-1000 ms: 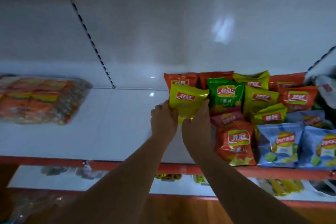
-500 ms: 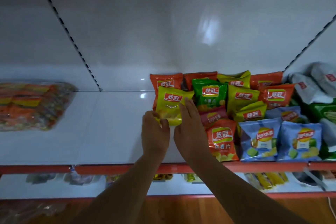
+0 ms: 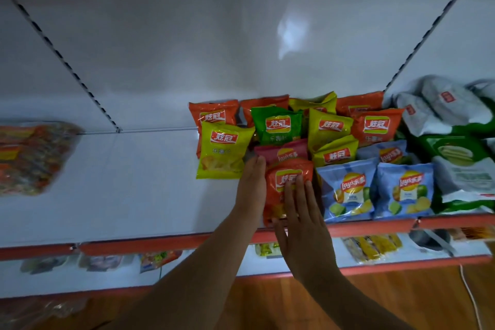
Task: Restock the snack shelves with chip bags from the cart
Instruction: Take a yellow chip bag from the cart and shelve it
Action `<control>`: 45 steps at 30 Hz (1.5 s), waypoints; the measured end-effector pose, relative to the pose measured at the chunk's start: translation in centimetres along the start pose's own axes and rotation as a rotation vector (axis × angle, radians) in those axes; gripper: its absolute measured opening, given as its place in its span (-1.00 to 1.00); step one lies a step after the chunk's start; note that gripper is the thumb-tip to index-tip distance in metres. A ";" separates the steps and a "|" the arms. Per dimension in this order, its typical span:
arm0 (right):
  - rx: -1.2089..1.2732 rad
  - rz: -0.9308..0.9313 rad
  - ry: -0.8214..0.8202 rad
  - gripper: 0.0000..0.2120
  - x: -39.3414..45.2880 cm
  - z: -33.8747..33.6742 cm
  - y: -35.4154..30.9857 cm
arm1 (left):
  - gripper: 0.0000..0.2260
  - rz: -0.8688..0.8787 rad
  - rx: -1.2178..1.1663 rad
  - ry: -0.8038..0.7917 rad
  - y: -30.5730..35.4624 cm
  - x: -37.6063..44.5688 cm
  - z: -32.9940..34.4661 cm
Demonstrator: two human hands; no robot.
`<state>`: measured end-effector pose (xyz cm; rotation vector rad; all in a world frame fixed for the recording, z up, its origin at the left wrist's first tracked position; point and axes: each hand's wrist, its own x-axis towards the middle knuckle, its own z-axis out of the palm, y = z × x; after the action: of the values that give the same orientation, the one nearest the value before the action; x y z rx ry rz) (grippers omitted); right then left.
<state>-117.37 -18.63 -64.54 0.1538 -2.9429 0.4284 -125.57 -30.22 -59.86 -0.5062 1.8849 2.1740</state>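
Note:
A yellow-green chip bag [image 3: 223, 151] lies free on the white shelf [image 3: 120, 190], at the left edge of a cluster of orange, green, yellow and blue chip bags. In front of it sits an orange chip bag [image 3: 288, 182]. My left hand [image 3: 251, 187] is edge-on with fingers straight, pressed against that orange bag's left side. My right hand [image 3: 300, 220] lies flat with fingers spread over the bag's lower front. Neither hand grips anything. The cart is not in view.
Two blue chip bags [image 3: 375, 190] stand at the shelf's front right, with grey and green packs [image 3: 460, 163] beyond them. A clear pack of orange snacks [image 3: 32, 158] lies far left. A red shelf lip [image 3: 160, 244] runs along the front; a lower shelf holds more snacks.
Both hands have let go of the yellow-green bag, which now rests on the shelf. They moved right and toward me onto the orange bag. The camera shifted left relative to the shelf.

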 end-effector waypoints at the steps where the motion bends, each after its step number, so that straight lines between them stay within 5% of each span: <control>1: -0.008 0.002 -0.001 -0.35 0.6 0.2 0.1 | -0.68 0.046 -0.003 -0.002 0.1 0.2 0.0; 3: -0.034 -0.014 -0.006 -0.35 1.6 0.4 0.4 | -0.80 0.083 0.012 -0.025 -0.2 0.8 -0.2; 12: 0.086 -0.005 0.023 -0.36 -0.2 -2.3 -0.5 | -0.68 0.141 0.273 -0.032 0.8 -2.6 -1.0; 20: 0.175 0.204 0.077 -0.32 -4.6 -14.6 -4.2 | -0.48 0.251 0.596 0.015 8.9 -15.2 -0.5; 27: 0.347 0.433 0.253 -0.34 -12.3 -28.7 -2.5 | -0.42 0.393 0.553 -0.219 12.3 -27.1 5.7; 35: 0.504 0.738 0.565 -0.46 -29.6 -42.6 5.6 | -0.41 0.463 0.502 -0.658 13.3 -42.8 21.4; 45: 0.544 1.082 0.823 -0.38 -56.6 -55.3 16.7 | -0.56 0.450 0.561 -1.194 2.7 -68.4 41.0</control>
<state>-55.81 17.81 -26.80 -1.2496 -1.7935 1.0660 -68.57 13.77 -25.54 1.1414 1.7234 1.3583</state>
